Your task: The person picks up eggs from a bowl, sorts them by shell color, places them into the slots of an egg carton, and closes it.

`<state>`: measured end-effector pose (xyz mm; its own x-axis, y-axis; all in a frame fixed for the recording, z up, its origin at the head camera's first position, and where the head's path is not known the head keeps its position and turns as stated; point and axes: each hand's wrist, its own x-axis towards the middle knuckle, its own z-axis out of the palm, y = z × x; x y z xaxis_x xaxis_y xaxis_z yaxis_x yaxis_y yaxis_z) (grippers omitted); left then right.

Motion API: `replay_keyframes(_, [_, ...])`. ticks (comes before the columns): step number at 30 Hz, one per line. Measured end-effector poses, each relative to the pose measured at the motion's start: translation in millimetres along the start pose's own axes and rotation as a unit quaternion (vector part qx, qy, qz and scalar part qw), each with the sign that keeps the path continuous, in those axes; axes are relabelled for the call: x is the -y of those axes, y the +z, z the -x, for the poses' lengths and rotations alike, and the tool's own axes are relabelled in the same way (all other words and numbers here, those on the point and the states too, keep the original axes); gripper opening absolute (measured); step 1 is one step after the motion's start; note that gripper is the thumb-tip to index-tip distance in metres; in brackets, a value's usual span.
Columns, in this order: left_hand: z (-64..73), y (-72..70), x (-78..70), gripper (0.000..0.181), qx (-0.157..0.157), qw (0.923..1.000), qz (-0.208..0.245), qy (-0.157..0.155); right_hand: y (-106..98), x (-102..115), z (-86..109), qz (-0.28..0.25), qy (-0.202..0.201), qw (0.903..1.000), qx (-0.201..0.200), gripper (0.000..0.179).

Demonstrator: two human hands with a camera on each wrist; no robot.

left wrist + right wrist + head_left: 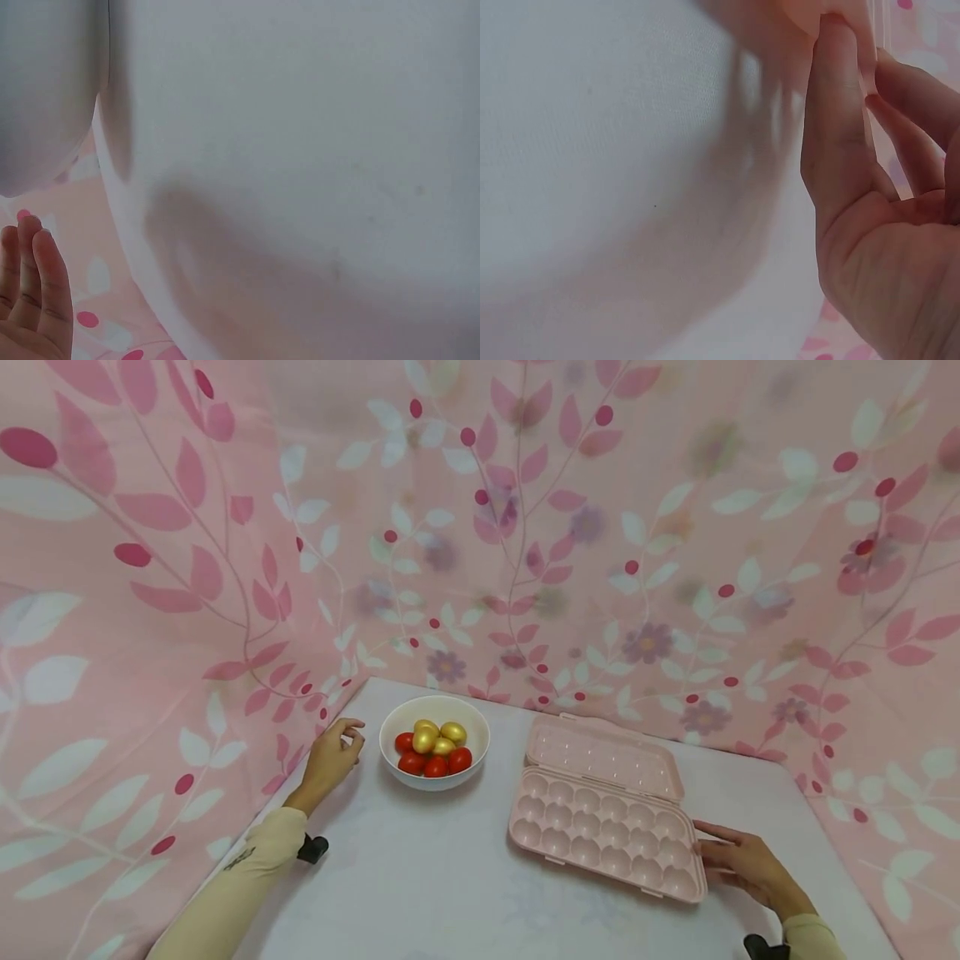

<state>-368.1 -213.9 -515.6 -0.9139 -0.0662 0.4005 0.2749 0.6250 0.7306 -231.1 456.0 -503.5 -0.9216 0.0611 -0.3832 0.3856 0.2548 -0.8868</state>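
A white bowl (431, 783) stands toward the back left, with several red eggs (435, 767) and gold eggs (453, 732) in it. Just left of the bowl hovers my left hand (335, 755), its fingers loosely bent and holding nothing. The left wrist view catches the bowl's outer side (45, 90) close above the fingertips. On the right lies a pink plastic egg carton (607, 831), lid (603, 756) folded back, its round cups bare. My right hand (746, 864) grips the carton's right end; in the right wrist view the thumb (836, 82) and fingers press at its edge.
A white cloth covers the table (420, 877). Pink leaf-patterned fabric (525, 527) rises behind the table and along both sides, close to the left forearm. Black straps (312, 849) sit at the wrists.
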Motion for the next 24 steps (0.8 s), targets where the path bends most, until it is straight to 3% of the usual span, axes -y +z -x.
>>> replay_keyframes(8, [-10.4, 6.8, -10.6, 0.021, -0.007, 0.999, -0.018, 0.041, -0.2, 3.5, 0.0, 0.032, 0.009, 0.9994, -0.013, 0.061])
replay_keyframes(13, [-25.0, 14.5, -26.2, 0.022, 0.022, 0.9948, -0.033, 0.094, -0.5, 3.3, 0.1, 0.033, 0.01, 0.9993, -0.012, 0.06])
replay_keyframes(17, [-40.8, 22.2, -44.1, 0.032, 0.08, 0.9881, -0.058, 0.117, 0.0, 3.0, -0.2, 0.035, 0.011, 0.9992, -0.017, 0.062])
replay_keyframes(19, [-48.6, 25.9, -56.4, 0.04, 0.127, 0.9826, -0.087, 0.105, 0.2, 2.2, -1.2, 0.037, 0.011, 0.999, -0.022, 0.062])
replay_keyframes(21, [-55.8, 30.3, -68.1, 0.047, 0.179, 0.9732, -0.12, 0.081, 0.6, 1.6, -1.4, 0.037, 0.013, 0.9989, -0.026, 0.062])
replay_keyframes(24, [-65.4, 36.4, -81.8, 0.054, 0.254, 0.9528, -0.161, 0.043, 1.0, 0.7, -1.4, 0.04, 0.011, 0.9988, -0.028, 0.062])
